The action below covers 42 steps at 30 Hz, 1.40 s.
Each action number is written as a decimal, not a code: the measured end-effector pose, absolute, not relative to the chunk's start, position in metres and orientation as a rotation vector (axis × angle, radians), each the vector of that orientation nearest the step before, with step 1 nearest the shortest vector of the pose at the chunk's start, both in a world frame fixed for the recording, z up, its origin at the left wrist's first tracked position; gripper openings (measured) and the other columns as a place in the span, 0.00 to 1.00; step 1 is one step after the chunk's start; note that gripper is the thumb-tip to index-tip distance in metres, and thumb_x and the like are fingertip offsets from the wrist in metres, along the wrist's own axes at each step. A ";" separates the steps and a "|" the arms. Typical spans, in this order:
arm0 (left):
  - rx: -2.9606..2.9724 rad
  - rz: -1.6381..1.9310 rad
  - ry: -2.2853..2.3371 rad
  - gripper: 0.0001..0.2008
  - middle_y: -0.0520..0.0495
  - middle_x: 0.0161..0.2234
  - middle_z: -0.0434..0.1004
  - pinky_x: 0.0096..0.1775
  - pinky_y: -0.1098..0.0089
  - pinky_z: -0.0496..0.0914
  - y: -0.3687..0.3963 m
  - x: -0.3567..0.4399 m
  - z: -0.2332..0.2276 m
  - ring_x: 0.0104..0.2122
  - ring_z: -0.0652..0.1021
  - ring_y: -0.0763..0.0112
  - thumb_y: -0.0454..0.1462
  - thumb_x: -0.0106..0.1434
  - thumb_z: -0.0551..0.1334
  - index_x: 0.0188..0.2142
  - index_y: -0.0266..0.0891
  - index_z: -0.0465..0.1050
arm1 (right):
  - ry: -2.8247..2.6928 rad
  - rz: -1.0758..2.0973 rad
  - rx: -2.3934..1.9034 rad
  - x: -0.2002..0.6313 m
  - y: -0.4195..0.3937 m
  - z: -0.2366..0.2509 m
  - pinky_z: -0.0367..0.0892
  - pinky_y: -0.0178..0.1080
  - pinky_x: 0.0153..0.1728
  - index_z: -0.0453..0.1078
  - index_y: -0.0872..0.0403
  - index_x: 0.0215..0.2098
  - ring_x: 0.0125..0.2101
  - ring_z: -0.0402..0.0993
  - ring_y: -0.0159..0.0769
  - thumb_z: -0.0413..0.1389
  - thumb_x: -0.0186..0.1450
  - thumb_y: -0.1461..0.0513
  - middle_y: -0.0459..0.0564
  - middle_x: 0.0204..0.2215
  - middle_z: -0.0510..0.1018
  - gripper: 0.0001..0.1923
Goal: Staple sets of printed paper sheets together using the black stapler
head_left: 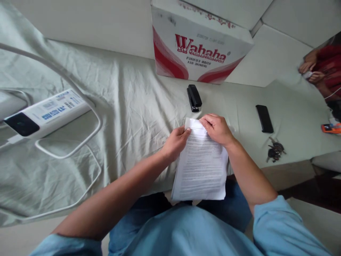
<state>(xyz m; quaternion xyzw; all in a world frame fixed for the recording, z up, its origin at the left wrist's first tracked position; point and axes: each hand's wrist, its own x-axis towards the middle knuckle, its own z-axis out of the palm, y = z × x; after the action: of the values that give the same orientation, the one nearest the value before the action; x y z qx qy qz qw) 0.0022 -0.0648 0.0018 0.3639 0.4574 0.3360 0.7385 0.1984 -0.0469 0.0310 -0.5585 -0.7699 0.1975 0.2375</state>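
I am viewing the head camera and recording the following. The left hand point(174, 144) is gripping the upper left edge of a stack of printed sheets point(201, 167), thumb lying on the top page and fingers curled beneath. The right hand point(217, 128) is clenching over the top edge of the same stack, knuckles facing the camera, fingertips hidden behind the paper. Both grips are therefore grasping the sheets, and neither is released. The stack is hanging over the near edge of a surface draped in a pale green cloth point(128, 106), its far end resting at that edge and its lower end lying over the person's lap; whether the surface is a bed or a bench, I cannot tell.

Just beyond the hands a black stapler point(194, 97) is lying on the cloth, apart from the sheets. Behind it a white and red carton point(198, 42) marked "Wahaha" is standing against the wall. To the right of the hands a black phone point(264, 118) is lying flat, and a bunch of keys point(275, 150) is lying near it, closer to the edge. At the left a white power strip point(45, 113) is resting on the cloth with white cable point(80, 140) looping around it. At the far right edge, another person's hands point(310, 71) are showing, well apart from the sheets.
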 end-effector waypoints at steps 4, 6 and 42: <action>0.528 0.675 1.150 0.12 0.50 0.24 0.73 0.28 0.69 0.69 -0.065 0.003 0.012 0.24 0.75 0.68 0.39 0.65 0.67 0.27 0.41 0.70 | -1.982 0.720 -1.613 0.215 -0.018 0.033 0.65 0.38 0.35 0.75 0.51 0.30 0.29 0.70 0.34 0.53 0.73 0.43 0.45 0.26 0.76 0.25; 0.395 0.663 1.201 0.08 0.49 0.24 0.75 0.29 0.67 0.72 -0.064 0.004 0.016 0.24 0.76 0.67 0.36 0.64 0.66 0.29 0.41 0.72 | -1.824 0.606 -1.631 0.226 0.014 0.032 0.69 0.40 0.41 0.78 0.51 0.37 0.34 0.74 0.36 0.52 0.72 0.40 0.47 0.31 0.80 0.27; 0.330 0.726 1.098 0.09 0.46 0.22 0.76 0.38 0.64 0.77 -0.039 0.035 -0.005 0.29 0.83 0.60 0.31 0.70 0.58 0.38 0.37 0.78 | -1.803 0.542 -2.126 0.156 0.081 -0.019 0.63 0.50 0.67 0.72 0.53 0.63 0.62 0.72 0.50 0.55 0.69 0.61 0.58 0.63 0.74 0.25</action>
<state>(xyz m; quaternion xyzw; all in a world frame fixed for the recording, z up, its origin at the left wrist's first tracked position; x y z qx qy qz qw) 0.0348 -0.0389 -0.0053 0.1528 0.5080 0.3355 0.7785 0.1556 0.0810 -0.0191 -0.7401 -0.6278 0.1887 0.1501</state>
